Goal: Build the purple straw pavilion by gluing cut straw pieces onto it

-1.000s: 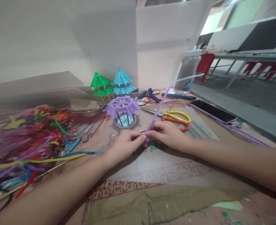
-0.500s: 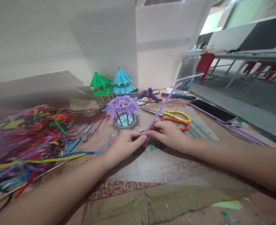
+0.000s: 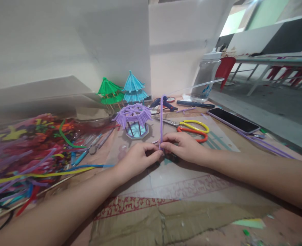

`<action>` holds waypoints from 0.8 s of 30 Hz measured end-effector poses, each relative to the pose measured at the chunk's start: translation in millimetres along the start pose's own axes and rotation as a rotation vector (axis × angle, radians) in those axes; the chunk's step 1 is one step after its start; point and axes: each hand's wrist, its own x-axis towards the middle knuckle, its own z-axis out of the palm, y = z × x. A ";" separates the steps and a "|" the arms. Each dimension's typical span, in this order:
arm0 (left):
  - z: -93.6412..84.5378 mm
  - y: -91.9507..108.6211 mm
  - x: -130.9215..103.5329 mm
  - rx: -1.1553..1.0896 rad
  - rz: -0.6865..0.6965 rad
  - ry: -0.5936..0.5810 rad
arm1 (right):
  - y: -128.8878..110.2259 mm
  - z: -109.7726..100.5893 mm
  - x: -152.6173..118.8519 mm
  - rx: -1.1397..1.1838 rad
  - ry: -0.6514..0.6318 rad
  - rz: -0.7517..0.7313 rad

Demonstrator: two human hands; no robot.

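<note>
Purple pipe cleaner (image 3: 161, 119) stands clamped in right fingers (image 3: 172, 136) over translucent sheeting (image 3: 186, 174), grip of left fingers (image 3: 154, 157) unclear, red chair (image 3: 225, 71) beyond.

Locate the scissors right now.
In the head view, the scissors lie just right of centre, beyond the right hand, between the purple-roofed model and the phone.

From afar, I see the held pipe cleaner (image 3: 161, 119) above the sheet (image 3: 171, 174), the front pavilion (image 3: 132, 111) to its left, scissors (image 3: 178, 125) right, phone (image 3: 233, 120) farther right.
</note>
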 end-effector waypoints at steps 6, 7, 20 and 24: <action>-1.7 2.4 0.7 -0.012 0.049 -0.020 | 0.4 1.9 1.8 0.124 -0.019 0.065; -2.1 2.3 0.9 -0.039 0.060 -0.022 | 0.4 2.1 2.1 0.147 -0.018 0.074; -3.6 0.5 1.8 -0.132 0.028 0.008 | -2.2 0.5 2.0 0.044 0.051 0.061; -3.8 2.2 2.3 -0.114 0.012 -0.007 | -3.9 0.4 1.6 0.023 0.050 0.062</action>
